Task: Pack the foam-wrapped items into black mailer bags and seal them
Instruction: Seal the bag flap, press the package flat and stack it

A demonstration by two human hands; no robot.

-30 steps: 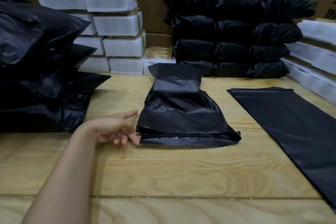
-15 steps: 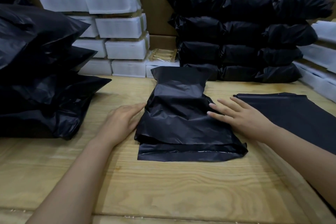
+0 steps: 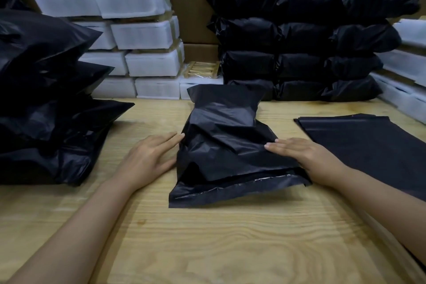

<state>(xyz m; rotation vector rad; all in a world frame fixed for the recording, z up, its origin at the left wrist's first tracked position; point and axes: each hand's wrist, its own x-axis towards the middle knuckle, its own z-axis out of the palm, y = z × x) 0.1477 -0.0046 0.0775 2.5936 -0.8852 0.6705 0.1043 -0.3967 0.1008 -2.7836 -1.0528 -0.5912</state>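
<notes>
Beneath both hands a wooden table (image 3: pixel 207 249) is spread, flat empty mailer bags (image 3: pixel 368 152) are stacked right of the right hand (image 3: pixel 306 157), and between it and the left hand (image 3: pixel 149 159) a filled black mailer bag (image 3: pixel 226 145) is touched by both, fingers laid straight, nothing gripped.

Dim, soft focus, wide-angle edge distortion
</notes>
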